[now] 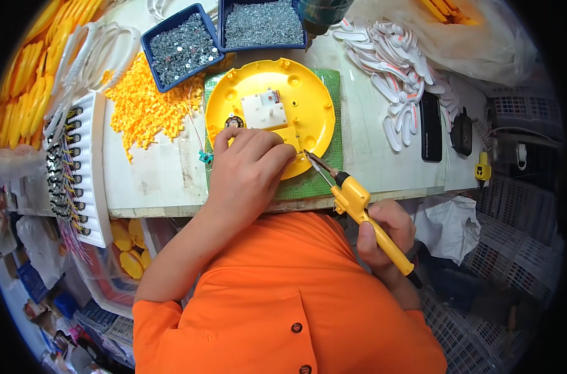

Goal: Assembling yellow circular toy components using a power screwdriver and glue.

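A round yellow plastic shell (311, 103) lies hollow side up on a green mat (334, 93). Inside it sit a white gearbox (263, 112) and a small round dark part (234, 122). My left hand (247, 167) rests over the shell's near side, its fingers curled down by a raised yellow block (289, 136); the fingertips are hidden, so what they pinch cannot be seen. My right hand (386, 232) is closed round a yellow soldering iron (354, 198), whose tip reaches the shell near my left fingers. A teal connector (205, 157) on thin wires lies beside my left hand.
Blue trays of screws (184, 47) and small metal pins (263, 25) stand at the back. Small yellow pieces (149, 103) and a white rack of wired parts (91, 168) lie left. White handle-like pieces (392, 68) and a black phone (431, 128) lie right.
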Available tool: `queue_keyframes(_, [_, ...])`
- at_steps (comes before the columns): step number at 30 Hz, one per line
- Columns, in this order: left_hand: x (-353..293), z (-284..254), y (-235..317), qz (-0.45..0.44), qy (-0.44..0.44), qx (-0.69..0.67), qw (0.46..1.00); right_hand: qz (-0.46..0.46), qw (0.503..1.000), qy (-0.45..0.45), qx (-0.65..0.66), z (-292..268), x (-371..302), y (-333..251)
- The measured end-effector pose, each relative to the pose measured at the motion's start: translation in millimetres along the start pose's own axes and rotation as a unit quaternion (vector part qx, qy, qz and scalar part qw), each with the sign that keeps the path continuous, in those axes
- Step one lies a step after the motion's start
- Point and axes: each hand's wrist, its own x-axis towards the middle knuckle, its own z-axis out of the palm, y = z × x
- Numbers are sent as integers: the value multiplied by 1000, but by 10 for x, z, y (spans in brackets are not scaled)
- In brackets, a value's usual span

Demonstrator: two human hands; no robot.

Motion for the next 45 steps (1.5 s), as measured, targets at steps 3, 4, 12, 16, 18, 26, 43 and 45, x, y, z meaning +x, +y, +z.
queue_keyframes(3, [1, 1, 11, -1, -8, 23, 1000, -8, 1000, -9, 1, 7, 4, 3])
queue_keyframes(4, [-2, 4, 13, -2, -14, 32, 999, -5, 1000, -7, -2, 6, 1, -2])
queue_keyframes(12, [-9, 31, 0, 4, -11, 49, 999, -4, 1000, -6, -10, -3, 2, -9])
queue_keyframes(16, [-3, 40, 2, 5, -9, 54, 998, -13, 999, -35, -24, -5, -2, -2])
queue_keyframes(18, [-1, 32, 8, 4, -11, 56, 998, -19, 999, -35, -29, 2, -1, 2])
queue_keyframes(26, [22, -3, 40, -10, -32, 51, 998, -45, 999, -25, -14, 28, 24, 27])
queue_keyframes(43, [32, -14, 23, -7, -41, 50, 998, 118, 980, 49, 151, 227, 244, 192])
queue_keyframes(45, [46, -17, 30, -5, -40, 47, 998, 112, 980, 41, 158, 267, 327, 278])
